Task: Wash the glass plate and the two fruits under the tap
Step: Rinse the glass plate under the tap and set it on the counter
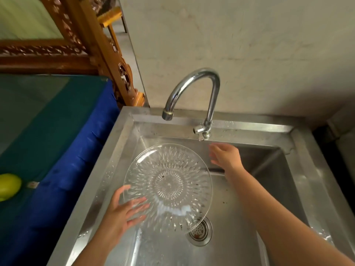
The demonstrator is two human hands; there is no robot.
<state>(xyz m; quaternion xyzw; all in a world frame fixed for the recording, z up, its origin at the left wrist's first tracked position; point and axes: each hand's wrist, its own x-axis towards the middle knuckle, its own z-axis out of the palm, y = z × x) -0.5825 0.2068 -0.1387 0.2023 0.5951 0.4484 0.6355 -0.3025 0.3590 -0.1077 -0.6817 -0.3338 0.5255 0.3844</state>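
Steel sink, tap dry. Left hand fingers spread under clear patterned glass plate; right hand open near tap valve. Advice: open valve gently, centre plate under spout.

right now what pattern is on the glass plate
Clear glass plate with a cut radial sunburst pattern, seen in the head view.

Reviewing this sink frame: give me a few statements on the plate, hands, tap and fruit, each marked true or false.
1. The left hand supports the glass plate with spread fingers beneath it. True.
2. The right hand grips the plate's rim. False: it is off the plate, reaching up toward the tap handle.
3. A stream of water pours from the spout. False: no stream is visible.
4. A green fruit lies in the sink. False: it lies on the blue-covered counter to the left.
5. The plate is held above the drain. True.
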